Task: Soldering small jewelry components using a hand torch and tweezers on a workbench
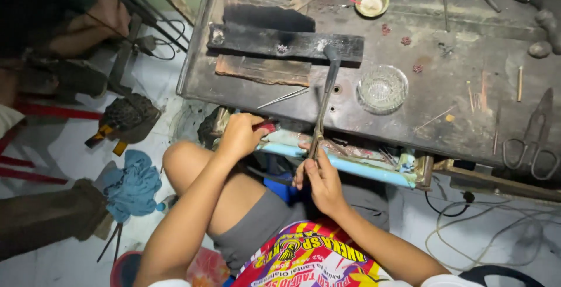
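— Where's the hammer (pixel 326 97)?
— Right hand (pixel 320 183) grasps its handle; head rests on the far charred block (pixel 286 44).
— Left hand (pixel 238 135)?
— Clenched, seemingly on a red tool (pixel 266 125). A loose swing could smash the glass dish (pixel 382 88).

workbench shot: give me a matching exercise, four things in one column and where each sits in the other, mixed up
Things:
1. glass dish
2. scissors
3. blue cloth
4. long metal tool

Places:
A. on the floor beside the person's left knee
B. at the right end of the workbench
C. gripped at its lower end by the right hand
D. mid-bench, just right of the long tool

Pairs: 1-D, 2-B, 3-A, 4-C
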